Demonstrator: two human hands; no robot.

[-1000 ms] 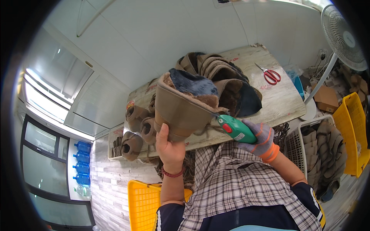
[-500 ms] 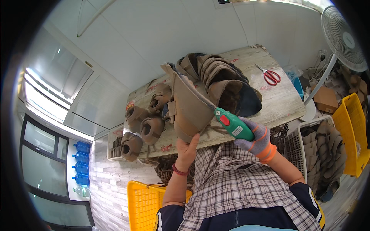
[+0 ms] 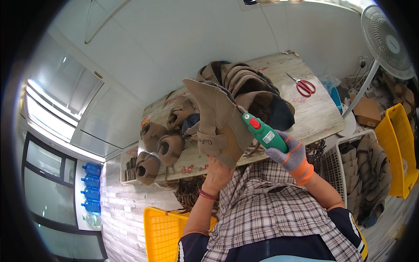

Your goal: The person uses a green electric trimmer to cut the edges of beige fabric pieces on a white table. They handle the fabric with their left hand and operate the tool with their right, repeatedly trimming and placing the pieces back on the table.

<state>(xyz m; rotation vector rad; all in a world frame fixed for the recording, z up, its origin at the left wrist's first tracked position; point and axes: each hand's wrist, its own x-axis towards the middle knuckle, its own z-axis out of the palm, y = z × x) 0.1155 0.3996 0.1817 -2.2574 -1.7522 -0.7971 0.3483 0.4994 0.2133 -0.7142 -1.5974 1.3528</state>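
The bare left hand (image 3: 217,175) grips the lower end of a brown boot upper (image 3: 223,120), partly hidden behind it, and raises the piece, tilted, over the near side of the tabletop (image 3: 323,117). The gloved right hand (image 3: 291,157) is wrapped around a green handheld power tool (image 3: 267,136), probably a cordless cutter, with a red button on its top. The two hands are apart, linked only by the work: the tool's narrow tip lies at the upper's right edge. Whether it bites there or just rests alongside cannot be told, nor can it be seen whether the button is pressed.

Judging by this pose, the edge is best drawn taut by the left hand, since soft material will probably fold or bunch under a tip. Turning the upper to present each curve should give a smoother line than twisting the tool wrist. The tip should follow the rim shallowly, clear of the face panels, and the bare fingers are well placed low down, away from its line. The stack of uppers (image 3: 251,89) lies close behind, so a slip forward could snag it; red-handled scissors (image 3: 305,88) lie farther off, to its right.
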